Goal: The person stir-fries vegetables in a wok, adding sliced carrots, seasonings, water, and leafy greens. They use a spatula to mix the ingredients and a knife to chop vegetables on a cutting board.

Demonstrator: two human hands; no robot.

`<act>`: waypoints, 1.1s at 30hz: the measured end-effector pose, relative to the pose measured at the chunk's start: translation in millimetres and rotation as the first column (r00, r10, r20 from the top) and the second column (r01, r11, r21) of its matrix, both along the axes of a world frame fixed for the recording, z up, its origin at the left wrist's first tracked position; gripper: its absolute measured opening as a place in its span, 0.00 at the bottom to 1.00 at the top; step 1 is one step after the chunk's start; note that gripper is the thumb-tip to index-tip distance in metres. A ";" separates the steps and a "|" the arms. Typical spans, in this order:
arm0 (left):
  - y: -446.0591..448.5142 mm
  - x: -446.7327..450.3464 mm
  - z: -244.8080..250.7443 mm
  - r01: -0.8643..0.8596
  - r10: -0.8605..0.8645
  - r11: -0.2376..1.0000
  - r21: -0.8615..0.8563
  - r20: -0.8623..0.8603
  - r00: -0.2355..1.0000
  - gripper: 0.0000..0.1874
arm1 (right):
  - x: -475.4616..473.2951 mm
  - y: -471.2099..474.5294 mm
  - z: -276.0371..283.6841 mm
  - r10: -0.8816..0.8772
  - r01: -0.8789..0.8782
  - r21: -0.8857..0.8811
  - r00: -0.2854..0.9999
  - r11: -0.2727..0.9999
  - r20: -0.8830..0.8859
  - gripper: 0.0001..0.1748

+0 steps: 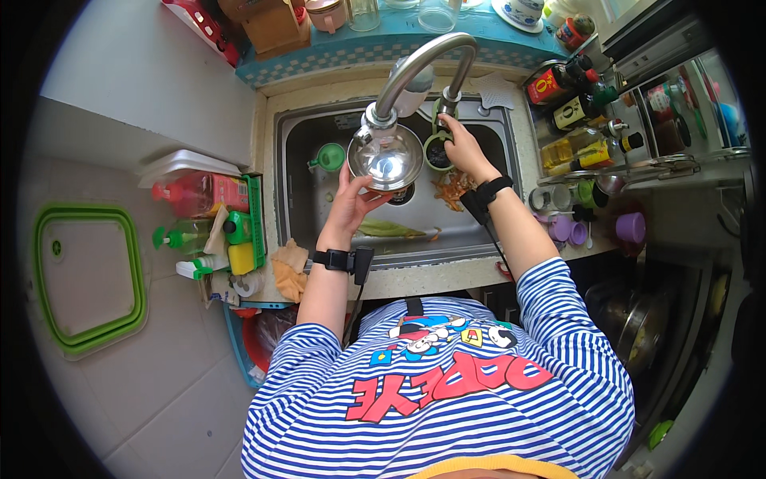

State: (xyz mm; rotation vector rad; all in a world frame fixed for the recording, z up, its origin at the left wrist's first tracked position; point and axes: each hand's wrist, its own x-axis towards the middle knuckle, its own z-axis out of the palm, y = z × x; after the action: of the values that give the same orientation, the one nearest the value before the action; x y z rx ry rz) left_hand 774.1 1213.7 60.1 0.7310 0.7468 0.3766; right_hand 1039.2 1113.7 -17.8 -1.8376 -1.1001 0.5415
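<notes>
My left hand (352, 205) holds a shiny stainless steel bowl (389, 164) by its near rim, over the sink (335, 233). The curved metal faucet (413, 60) partly covers the bowl. Right of the bowl, my right hand (465, 146) is at the faucet's spout or the lever beside it (446, 105); its fingertips overlap the metal, and which part they touch is unclear. Below it sits a green strainer cup (440, 152) with dark matter inside. Orange peelings (453, 190) and a green husk leaf (389, 229) lie in the basin near the drain (402, 194).
A green cup (330, 157) sits in the basin's left part. A green basket (256, 221) with soap bottles and a yellow sponge (241, 258) stands left of the sink, near an orange cloth (289, 278). Sauce and oil bottles (574, 114) line the right side. A tiled ledge (371, 51) runs behind.
</notes>
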 end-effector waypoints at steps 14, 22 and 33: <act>0.6 -0.1 0.4 -0.046 0.046 0.999 0.001 0.013 0.999 0.42 | -21.8 -18.1 19.5 -0.119 0.117 -0.025 0.962 0.993 -0.247 0.41; -2.8 -1.0 -3.8 -0.027 0.027 1.000 -0.001 0.028 0.999 0.44 | -15.0 -20.3 28.8 -0.131 0.123 -0.058 0.981 0.991 -0.145 0.38; -7.6 -3.1 -5.4 -0.050 0.050 0.998 -0.027 0.025 0.998 0.41 | -3.0 3.9 27.6 -0.159 0.149 0.061 0.962 0.987 0.221 0.23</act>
State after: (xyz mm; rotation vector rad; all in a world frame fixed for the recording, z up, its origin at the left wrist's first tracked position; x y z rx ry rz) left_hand 770.9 1206.0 54.7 0.6823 0.7458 0.4197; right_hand 1036.2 1117.5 9.8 -1.9609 -1.0952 0.2195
